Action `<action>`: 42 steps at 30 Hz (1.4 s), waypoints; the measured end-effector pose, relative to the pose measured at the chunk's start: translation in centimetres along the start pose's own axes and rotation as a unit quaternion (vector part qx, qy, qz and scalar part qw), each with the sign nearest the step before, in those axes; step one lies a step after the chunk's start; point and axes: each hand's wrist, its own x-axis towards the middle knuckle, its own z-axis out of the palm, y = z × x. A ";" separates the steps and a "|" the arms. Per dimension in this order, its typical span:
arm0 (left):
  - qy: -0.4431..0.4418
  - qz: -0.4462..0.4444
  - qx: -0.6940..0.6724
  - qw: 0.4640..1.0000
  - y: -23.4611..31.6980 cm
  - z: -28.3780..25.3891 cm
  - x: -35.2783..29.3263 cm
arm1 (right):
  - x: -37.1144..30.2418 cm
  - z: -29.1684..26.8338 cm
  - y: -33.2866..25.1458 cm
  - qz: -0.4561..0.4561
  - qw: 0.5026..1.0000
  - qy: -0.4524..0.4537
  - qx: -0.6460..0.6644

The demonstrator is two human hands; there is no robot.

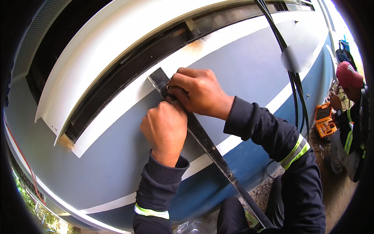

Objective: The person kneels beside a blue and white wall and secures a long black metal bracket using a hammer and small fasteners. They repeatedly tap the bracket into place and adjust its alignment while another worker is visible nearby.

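Note:
A long black metal bar (210,150) with several small holes or fasteners along it slants from my lap up across the vehicle's painted side. My left hand (164,126) is closed at the bar's edge near its upper part, fingertips mostly hidden against it. Just above, my right hand (200,89) has its fingers curled over the bar in a pinch. A small dark thing shows at its fingertips, too small to name. The bar's upper end (158,76) lies over the white stripe and grey paint.
Above the bar is a long dark slot (128,80) under a raised white flap (105,43). Black cables (293,89) hang at the right. Beyond them a person in a red cap (350,76) crouches near an orange tool case (325,121).

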 end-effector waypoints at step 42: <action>0.000 0.011 -0.002 1.000 -0.2 0.0 0.1 | -0.8 0.5 0.3 -0.010 0.999 0.025 0.041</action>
